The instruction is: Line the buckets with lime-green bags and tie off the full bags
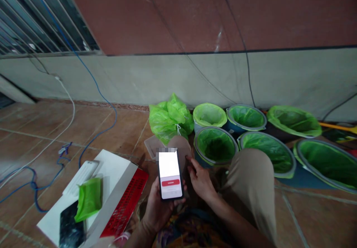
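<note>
My left hand [158, 207] is wrapped round a smartphone [170, 181], held upright above my lap. Its lit screen shows a white area and a red button near the bottom; the top is blurred out. Just right of the phone is my right hand [201, 179], holding nothing, its fingers apart and the index finger extended towards the phone's edge without clearly touching it. Beyond the phone, a tied bright green plastic bag [170, 119] rests on the floor near the wall.
Several bins with green liners, including a near one [216, 147], stand in two rows at right. A white box [111, 166] at left carries a green packet [90, 199], a dark flat object [72, 225] and a white device [83, 175]. A blue cable [96, 86] trails across the tiles.
</note>
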